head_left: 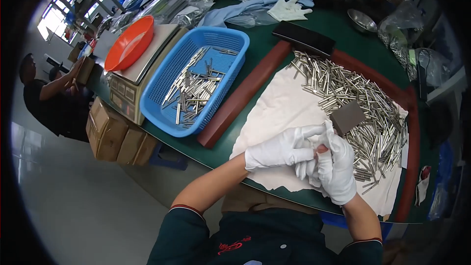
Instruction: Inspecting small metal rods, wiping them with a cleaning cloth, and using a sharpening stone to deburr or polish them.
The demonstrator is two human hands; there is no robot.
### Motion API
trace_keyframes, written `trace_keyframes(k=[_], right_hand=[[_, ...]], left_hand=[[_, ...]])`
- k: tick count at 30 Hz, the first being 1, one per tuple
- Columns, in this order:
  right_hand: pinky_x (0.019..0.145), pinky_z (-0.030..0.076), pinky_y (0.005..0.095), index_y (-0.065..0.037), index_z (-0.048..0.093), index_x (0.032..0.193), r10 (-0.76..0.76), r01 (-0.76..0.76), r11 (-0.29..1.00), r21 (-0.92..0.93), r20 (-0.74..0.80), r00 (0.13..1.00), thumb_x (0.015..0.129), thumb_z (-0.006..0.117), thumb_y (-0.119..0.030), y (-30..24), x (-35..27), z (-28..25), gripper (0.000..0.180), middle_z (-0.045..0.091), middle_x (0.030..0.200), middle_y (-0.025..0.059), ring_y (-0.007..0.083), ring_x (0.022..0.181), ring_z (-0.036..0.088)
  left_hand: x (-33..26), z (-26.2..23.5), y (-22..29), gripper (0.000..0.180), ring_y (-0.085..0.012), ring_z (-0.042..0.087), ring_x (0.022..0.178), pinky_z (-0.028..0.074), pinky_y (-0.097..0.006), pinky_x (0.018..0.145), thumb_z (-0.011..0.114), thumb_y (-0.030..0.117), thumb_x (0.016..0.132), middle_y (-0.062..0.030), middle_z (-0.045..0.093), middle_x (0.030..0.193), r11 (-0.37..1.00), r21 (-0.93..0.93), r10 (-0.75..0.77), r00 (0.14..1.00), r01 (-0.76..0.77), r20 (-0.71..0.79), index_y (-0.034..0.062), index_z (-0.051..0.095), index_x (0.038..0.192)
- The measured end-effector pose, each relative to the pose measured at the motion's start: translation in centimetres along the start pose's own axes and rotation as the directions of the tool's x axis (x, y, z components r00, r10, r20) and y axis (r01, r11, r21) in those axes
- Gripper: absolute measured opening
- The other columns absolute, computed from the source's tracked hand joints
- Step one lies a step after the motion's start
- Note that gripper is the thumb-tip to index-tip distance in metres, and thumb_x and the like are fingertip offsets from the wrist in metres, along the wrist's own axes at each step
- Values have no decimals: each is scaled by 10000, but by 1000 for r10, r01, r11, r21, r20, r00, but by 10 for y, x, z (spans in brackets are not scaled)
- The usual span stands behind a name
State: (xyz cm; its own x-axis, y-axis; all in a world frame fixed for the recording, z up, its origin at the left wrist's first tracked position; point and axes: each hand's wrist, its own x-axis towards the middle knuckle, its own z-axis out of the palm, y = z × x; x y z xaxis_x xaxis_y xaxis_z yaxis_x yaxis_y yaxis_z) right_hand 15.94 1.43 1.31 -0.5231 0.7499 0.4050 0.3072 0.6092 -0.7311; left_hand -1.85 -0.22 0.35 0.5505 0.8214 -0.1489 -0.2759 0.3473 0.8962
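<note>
Both my hands wear white cloth gloves and meet over the near part of a white cloth. My left hand is closed, its fingertips pressed against the right glove. My right hand is curled, with a bare fingertip showing at the glove. What lies between the fingers, if anything, is hidden. Just beyond my right hand is a square grey-brown block, resting against a large heap of slim metal pins that spreads over the cloth's right side.
Dark red bars frame the cloth, with a black box at the far corner. Left stand a blue basket of pins and a scale under an orange tray. A spare glove lies farther back. Other people work nearby.
</note>
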Motion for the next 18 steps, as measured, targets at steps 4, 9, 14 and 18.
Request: trace_keyframes(k=[4, 9, 14, 18], right_hand=[[591, 443, 372, 7, 619, 946, 325, -389, 893, 226, 275, 905, 944, 464, -170, 0, -15, 1, 235, 588, 722, 115, 272, 625, 575], [516, 426, 312, 0, 618, 786, 150, -202, 951, 235, 220, 964, 965, 460, -303, -16, -9, -5, 385, 530, 559, 54, 173, 523, 545], [505, 405, 315, -5, 594, 714, -7, -10, 977, 214, 78, 997, 964, 465, -332, 0, -10, 6, 431, 502, 540, 55, 176, 507, 520], [504, 393, 300, -4, 591, 732, 128, -157, 964, 213, 141, 982, 968, 453, -333, -7, -7, 5, 428, 500, 569, 54, 169, 500, 502]], left_hand=[[-15, 15, 16, 422, -59, 521, 590, 421, -213, 539, 599, 118, 907, -25, 629, 754, 993, 112, 39, 992, -26, -122, 60, 514, 1316], [-20, 21, -3, 218, -93, 570, 639, 472, -247, 603, 622, 76, 880, -55, 660, 778, 904, 268, 400, 883, -334, -247, -5, 652, 1079], [-36, 40, 2, 148, -150, 604, 638, 476, -284, 614, 590, 94, 849, -107, 660, 748, 780, 608, 458, 795, -145, -398, -20, 644, 926], [-38, 44, -6, 153, -142, 582, 600, 462, -277, 583, 570, 116, 851, -95, 651, 728, 813, 575, 417, 776, -87, -473, -16, 636, 887]])
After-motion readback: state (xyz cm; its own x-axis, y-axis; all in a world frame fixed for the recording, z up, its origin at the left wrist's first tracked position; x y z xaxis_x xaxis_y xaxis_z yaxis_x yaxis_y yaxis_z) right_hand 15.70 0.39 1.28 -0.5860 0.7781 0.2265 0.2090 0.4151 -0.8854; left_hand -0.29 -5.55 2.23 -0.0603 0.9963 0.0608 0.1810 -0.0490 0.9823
